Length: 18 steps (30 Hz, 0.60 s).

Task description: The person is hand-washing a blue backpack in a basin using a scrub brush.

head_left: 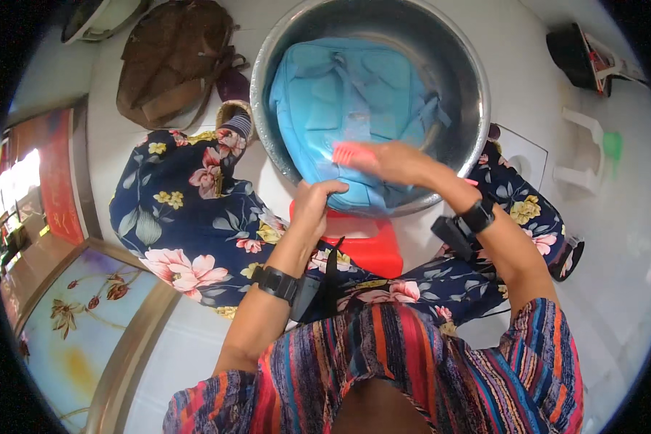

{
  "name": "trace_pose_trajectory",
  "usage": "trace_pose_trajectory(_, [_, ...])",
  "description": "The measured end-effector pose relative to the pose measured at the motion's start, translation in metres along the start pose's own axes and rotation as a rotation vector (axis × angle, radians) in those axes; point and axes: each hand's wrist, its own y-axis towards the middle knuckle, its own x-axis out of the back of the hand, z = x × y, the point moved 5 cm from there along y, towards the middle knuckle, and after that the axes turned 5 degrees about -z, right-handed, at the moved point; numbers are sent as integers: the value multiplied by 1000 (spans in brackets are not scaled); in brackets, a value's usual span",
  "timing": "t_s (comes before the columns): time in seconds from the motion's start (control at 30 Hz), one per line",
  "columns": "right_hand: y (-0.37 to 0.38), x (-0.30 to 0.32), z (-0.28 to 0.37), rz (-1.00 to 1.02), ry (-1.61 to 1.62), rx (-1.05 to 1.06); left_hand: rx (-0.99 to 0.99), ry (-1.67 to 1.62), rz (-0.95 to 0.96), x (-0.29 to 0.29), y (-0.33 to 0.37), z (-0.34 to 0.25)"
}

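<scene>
Currently mid-scrub: light blue bag [354, 94] in metal basin [470, 79], far centre. Right hand [390, 160] closed around pink brush [351, 153] on near flap; left hand [312, 206] pinching near edge. Remainder apparently unscrubbed; brown bag [173, 61] far left, untouched.

Both bare forearms rise from the near edge and reach toward the far side, converging near the middle. The left hand [315, 201] is curled into a closed grip, knuckles up, wrist bent slightly toward the right, a dark watch band on that wrist. The right hand [385, 160] lies farther out, palm down, fingers pointing left and closed in a grasp. Its wrist also carries a dark band. The right elbow is bent more sharply than the left.
</scene>
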Motion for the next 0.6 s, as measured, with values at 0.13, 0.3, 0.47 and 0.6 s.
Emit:
trace_pose_trajectory(0.13, [-4, -28, -28, 120, -214, -326, 4, 18, -15, -1, -3, 3])
trace_pose_trajectory(0.3, [16, 12, -119, -108, -516, -409, -8, 49, -54, -12, -3, -6])
trace_pose_trajectory(0.47, [18, 56, -162, -436, -342, -738, 74, 60, -221, 1, 2, 7])
trace_pose_trajectory(0.6, [17, 14, -202, -464, -404, -756, 128, 18, -229, -5, 5, 12])
